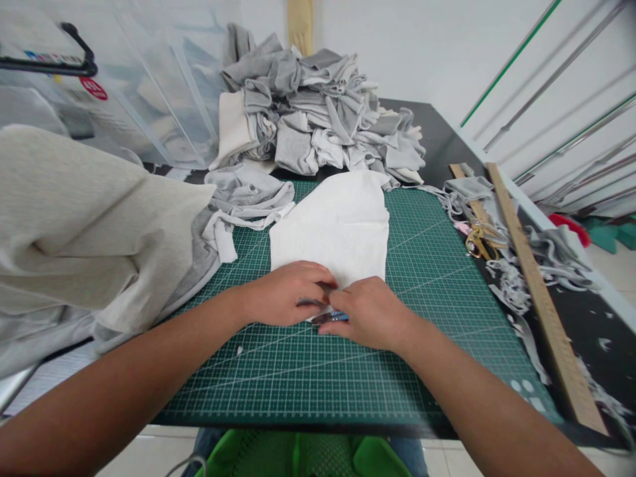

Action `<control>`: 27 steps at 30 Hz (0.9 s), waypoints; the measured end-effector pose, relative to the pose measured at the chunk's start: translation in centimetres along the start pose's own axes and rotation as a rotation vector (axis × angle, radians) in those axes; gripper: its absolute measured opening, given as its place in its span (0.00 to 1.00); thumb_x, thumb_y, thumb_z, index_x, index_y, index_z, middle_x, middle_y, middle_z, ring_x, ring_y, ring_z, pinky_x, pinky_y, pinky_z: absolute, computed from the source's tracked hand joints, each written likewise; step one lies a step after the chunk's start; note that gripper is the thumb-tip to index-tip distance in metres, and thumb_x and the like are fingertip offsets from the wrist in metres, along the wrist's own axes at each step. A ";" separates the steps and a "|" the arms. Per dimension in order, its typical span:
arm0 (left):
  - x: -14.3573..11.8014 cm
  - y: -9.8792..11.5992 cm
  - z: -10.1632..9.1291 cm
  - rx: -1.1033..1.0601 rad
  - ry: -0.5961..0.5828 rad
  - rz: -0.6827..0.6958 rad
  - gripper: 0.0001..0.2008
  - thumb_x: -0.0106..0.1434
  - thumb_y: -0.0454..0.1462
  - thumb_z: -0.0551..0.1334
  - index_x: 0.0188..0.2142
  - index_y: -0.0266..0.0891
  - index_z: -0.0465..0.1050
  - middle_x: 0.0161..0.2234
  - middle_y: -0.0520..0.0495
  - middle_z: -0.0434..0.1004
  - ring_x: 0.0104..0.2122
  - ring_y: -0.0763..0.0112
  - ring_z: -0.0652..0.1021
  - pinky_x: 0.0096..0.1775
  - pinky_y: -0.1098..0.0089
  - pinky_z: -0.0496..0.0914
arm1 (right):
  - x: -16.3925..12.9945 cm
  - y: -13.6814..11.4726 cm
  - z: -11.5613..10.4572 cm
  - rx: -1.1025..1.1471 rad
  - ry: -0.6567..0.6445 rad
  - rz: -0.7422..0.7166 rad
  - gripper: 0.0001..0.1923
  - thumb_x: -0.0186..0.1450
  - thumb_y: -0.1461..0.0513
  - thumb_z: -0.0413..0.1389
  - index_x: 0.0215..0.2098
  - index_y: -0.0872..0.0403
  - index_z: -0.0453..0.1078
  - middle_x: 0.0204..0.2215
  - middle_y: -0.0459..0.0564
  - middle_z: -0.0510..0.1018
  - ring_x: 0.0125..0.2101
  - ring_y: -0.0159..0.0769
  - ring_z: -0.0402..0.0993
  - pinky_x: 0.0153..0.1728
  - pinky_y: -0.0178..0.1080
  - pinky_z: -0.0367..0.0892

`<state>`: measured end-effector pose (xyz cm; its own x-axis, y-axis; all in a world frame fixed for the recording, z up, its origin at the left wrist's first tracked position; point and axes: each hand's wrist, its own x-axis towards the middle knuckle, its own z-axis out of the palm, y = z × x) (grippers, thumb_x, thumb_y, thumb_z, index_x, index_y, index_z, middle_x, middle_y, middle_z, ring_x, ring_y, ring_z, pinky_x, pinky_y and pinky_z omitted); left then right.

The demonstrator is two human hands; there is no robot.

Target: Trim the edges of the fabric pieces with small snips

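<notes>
A white, roughly pentagonal fabric piece [334, 222] lies on the green gridded cutting mat [437, 278], at twelve o'clock from both hands. Its near edge is pinned by the curled left hand [285, 293]; a small blue-handled cutter [332, 317] is gripped in the closed right hand [368, 313]. With the fingertips touching beside the blade, a slip could nick the left fingers [318, 283] or skew the cut.

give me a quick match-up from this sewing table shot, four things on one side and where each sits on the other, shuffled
Things:
1. white fabric piece
2. wooden ruler
3. heap of grey cloth
4. scissors

Places:
A. back of the table, behind the cutting mat
B. just left of the ruler, off the mat's right edge
C. flat on the mat, under the left hand and right hand
D. along the table's right side

Pairs: 1-C, 2-D, 3-A, 4-B
</notes>
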<state>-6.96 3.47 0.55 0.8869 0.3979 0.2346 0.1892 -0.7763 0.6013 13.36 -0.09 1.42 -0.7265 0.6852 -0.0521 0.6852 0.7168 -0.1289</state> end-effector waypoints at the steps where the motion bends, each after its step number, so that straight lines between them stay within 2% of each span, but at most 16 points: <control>1: 0.0 0.0 0.0 0.001 0.003 -0.003 0.08 0.58 0.29 0.62 0.37 0.41 0.76 0.46 0.45 0.73 0.45 0.65 0.73 0.51 0.60 0.66 | 0.0 -0.1 0.0 -0.003 0.001 0.001 0.21 0.60 0.43 0.54 0.35 0.52 0.71 0.25 0.45 0.79 0.25 0.38 0.74 0.24 0.37 0.51; 7: -0.1 -0.1 0.1 0.011 0.013 0.003 0.08 0.57 0.29 0.62 0.36 0.40 0.76 0.46 0.45 0.73 0.46 0.64 0.73 0.51 0.60 0.65 | -0.1 -0.3 -0.1 0.069 -0.006 -0.014 0.21 0.60 0.44 0.56 0.32 0.52 0.71 0.24 0.46 0.78 0.25 0.37 0.74 0.25 0.36 0.51; 12: -0.2 -0.2 0.1 0.022 0.005 -0.005 0.08 0.58 0.30 0.62 0.37 0.41 0.76 0.46 0.45 0.72 0.46 0.64 0.73 0.51 0.59 0.66 | -0.3 0.0 -0.1 0.155 0.004 -0.017 0.24 0.58 0.41 0.56 0.34 0.53 0.70 0.24 0.45 0.78 0.25 0.36 0.73 0.26 0.36 0.51; 18: -0.2 -0.1 0.1 -0.004 -0.008 -0.012 0.08 0.58 0.30 0.61 0.36 0.41 0.76 0.45 0.45 0.73 0.46 0.64 0.73 0.51 0.59 0.66 | -0.3 0.0 -0.2 0.152 0.005 0.001 0.24 0.59 0.42 0.55 0.34 0.53 0.69 0.26 0.46 0.78 0.26 0.35 0.73 0.26 0.36 0.50; 24: -1.1 -0.6 -0.3 -0.053 0.100 -0.055 0.06 0.58 0.29 0.60 0.32 0.37 0.75 0.50 0.42 0.71 0.48 0.64 0.73 0.50 0.63 0.68 | -0.3 0.0 -0.1 0.112 0.015 0.024 0.26 0.58 0.40 0.53 0.33 0.53 0.70 0.23 0.46 0.78 0.25 0.35 0.73 0.25 0.36 0.49; 27: -1.7 -1.1 -0.8 0.008 0.103 -0.059 0.06 0.58 0.30 0.60 0.35 0.37 0.75 0.51 0.41 0.71 0.51 0.62 0.71 0.53 0.60 0.67 | -0.3 0.0 -0.2 0.089 0.009 0.031 0.27 0.58 0.38 0.52 0.31 0.53 0.70 0.22 0.46 0.77 0.25 0.36 0.73 0.25 0.36 0.49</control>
<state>-9.01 4.08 0.14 0.8263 0.4906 0.2767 0.2433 -0.7539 0.6103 13.53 -0.26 1.61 -0.7040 0.7085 -0.0491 0.7001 0.6808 -0.2152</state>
